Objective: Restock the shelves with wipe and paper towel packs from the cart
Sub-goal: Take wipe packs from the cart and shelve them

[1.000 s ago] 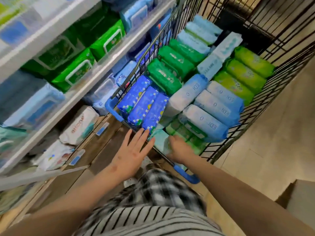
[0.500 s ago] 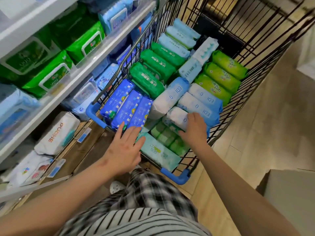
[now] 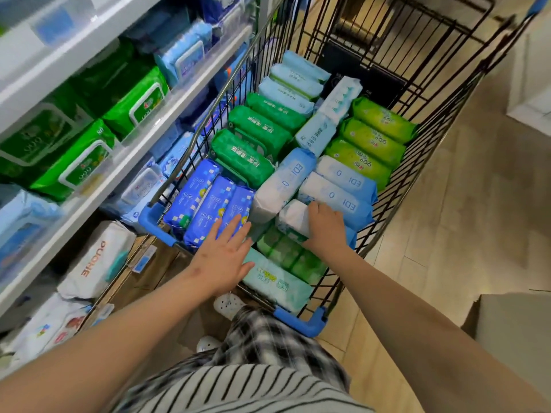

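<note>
Right hand (image 3: 326, 226) curls over the white pack (image 3: 293, 216), apparently gripping its end; left hand (image 3: 222, 255) spread flat; cart (image 3: 299, 321) beside shelves (image 3: 59, 64).

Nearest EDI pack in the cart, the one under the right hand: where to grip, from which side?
Probably grip the EDI pack across its narrow width near the white end, from above. It lies atop green packs, top exposed; a neighbouring pack crowds its far side.

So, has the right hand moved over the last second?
Yes: the right hand went from beside the cart handle deeper in, onto a white-blue pack.
</note>
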